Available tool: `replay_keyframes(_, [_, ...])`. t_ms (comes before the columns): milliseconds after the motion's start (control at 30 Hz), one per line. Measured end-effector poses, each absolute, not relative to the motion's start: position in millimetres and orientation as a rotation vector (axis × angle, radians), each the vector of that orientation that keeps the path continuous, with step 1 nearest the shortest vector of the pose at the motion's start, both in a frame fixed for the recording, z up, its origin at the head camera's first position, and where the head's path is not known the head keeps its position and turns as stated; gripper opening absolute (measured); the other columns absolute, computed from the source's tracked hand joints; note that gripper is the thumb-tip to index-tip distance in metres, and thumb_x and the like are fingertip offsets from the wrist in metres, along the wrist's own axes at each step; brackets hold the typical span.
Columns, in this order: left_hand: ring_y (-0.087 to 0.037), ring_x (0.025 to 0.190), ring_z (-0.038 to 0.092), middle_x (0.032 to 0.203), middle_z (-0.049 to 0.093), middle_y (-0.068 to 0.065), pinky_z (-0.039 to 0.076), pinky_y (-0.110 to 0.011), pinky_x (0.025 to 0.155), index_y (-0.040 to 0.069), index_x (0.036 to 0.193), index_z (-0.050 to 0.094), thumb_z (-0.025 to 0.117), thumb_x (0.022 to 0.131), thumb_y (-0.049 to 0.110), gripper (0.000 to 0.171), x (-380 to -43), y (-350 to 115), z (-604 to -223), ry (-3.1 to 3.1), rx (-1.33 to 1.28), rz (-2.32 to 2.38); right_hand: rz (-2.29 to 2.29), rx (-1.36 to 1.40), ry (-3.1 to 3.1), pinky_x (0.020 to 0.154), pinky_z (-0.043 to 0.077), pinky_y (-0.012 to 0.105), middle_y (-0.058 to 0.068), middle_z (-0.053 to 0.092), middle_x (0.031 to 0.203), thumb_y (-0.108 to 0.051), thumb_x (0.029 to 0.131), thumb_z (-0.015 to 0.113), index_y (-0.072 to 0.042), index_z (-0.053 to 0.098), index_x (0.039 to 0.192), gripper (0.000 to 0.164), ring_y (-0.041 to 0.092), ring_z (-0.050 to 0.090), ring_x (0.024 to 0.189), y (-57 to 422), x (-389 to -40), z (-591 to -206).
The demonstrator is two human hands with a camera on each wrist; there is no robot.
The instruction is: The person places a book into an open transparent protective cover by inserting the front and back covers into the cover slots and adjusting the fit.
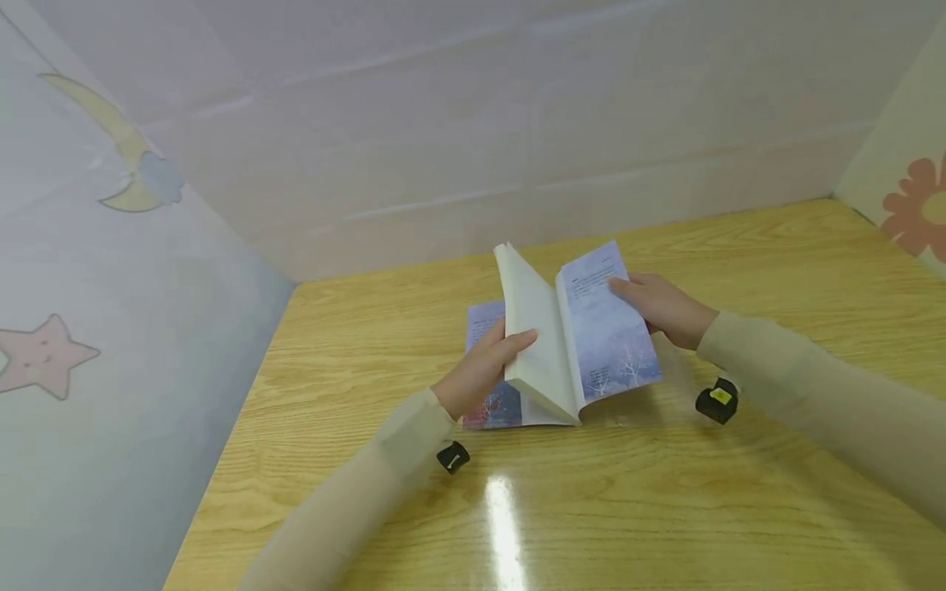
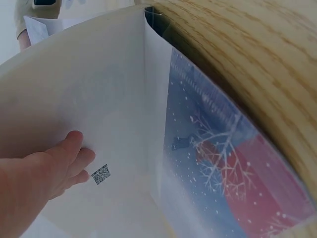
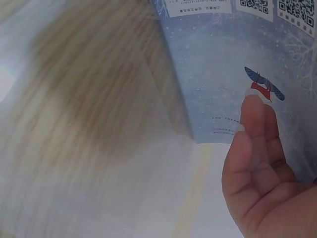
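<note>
A paperback book [image 1: 538, 324] with white pages stands partly raised and spread apart over the table. My left hand [image 1: 482, 369] holds the thick block of pages, thumb on the near side and fingers behind. In the left wrist view those fingers lie against a white page beside a small printed code [image 2: 101, 174]. Below the block, a snowy blue-and-red cover flap [image 2: 213, 163] folds outward. My right hand [image 1: 668, 310] pinches the blue-purple cover flap [image 1: 609, 328] at its outer edge. In the right wrist view, the fingers [image 3: 262, 148] touch the cover's outside, near a small winged figure.
The book is above a glossy wood-grain table [image 1: 355, 353]. A pale wall [image 1: 414, 123] rises behind it. On the left a wall carries a moon [image 1: 111, 123] and a star [image 1: 48, 355]; on the right is a flower [image 1: 920, 205]. Black devices [image 1: 717, 400] sit by both wrists.
</note>
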State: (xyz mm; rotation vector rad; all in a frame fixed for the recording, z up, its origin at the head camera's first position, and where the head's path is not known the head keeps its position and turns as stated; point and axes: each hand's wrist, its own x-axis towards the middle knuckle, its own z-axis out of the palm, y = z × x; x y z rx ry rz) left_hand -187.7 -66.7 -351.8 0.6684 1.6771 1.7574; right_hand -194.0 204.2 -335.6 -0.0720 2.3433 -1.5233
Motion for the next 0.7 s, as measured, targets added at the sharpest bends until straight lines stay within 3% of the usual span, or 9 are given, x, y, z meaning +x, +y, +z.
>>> replay_keyframes(400, [-0.039,0.124,0.049,0.140,0.042,-0.028,0.046,-0.039,0.097,0.001,0.150,0.023,0.039,0.102,0.021,0.054,-186.7,-68.4,-351.6,1.678,0.640,1.771,-1.501,-0.045,2.360,0.073,0.053,0.033,0.025,0.057,0.126,-0.037,0.108,0.024,0.007,0.028,0.148,0.060,0.011,0.064,0.084,204.7,-194.3,-337.3])
replay_keyframes(700, [-0.030,0.115,0.057,0.138,0.046,-0.028,0.049,-0.036,0.092,-0.001,0.148,0.027,0.040,0.102,0.016,0.050,-188.8,-71.0,-352.6,1.697,0.575,1.782,-1.530,-0.059,2.345,0.072,0.054,0.034,0.024,0.059,0.124,-0.037,0.108,0.025,0.007,0.029,0.148,0.060,0.012,0.065,0.084,208.7,-193.5,-339.4])
